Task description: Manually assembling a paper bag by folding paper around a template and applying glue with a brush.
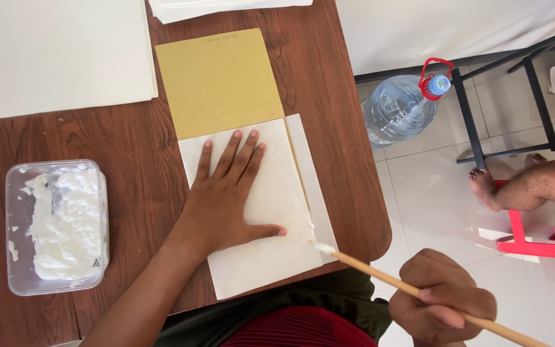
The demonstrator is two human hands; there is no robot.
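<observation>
Pressing my flat, open left hand [229, 196] on the cream paper sheet [271, 212] on the brown wooden table [142, 186], my right hand [441, 299] grips a thin wooden glue-tipped brush [380, 273].

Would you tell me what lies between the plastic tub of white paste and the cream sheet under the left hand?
In the head view, only bare brown wooden table lies between the tub of paste and the cream sheet; the left hand presses flat on that sheet.
</observation>
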